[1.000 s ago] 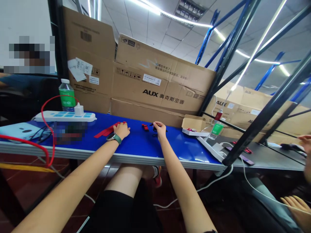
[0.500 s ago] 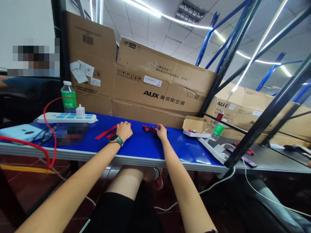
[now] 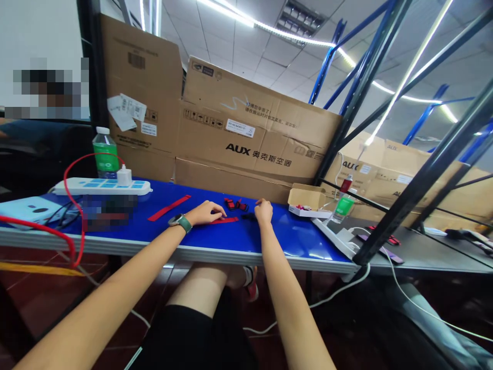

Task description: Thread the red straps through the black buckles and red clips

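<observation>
My left hand [image 3: 207, 212] lies low over the blue table, its fingers curled down onto a short red strap [image 3: 230, 220] that sticks out to the right. Left of it another red strap [image 3: 169, 208] lies flat at a slant. My right hand [image 3: 264, 211] is closed, fingertips turned away from me, so what they grip is hidden. Just left of its fingers sits a small black piece [image 3: 248, 217], too blurred to name. Beyond, between the hands, are small red-and-black strap pieces [image 3: 235, 204].
An open small carton [image 3: 308, 208] with red bits stands at right, near a metal rack post [image 3: 404, 174]. A white power strip [image 3: 102, 187], a green-labelled bottle [image 3: 106, 156] and a red cable [image 3: 73, 246] are at left. Cardboard [image 3: 246, 128] walls the back.
My left hand has moved right and slightly nearer, bringing the short red strap along. My right hand has shifted a little right, away from the red-and-black pieces.
</observation>
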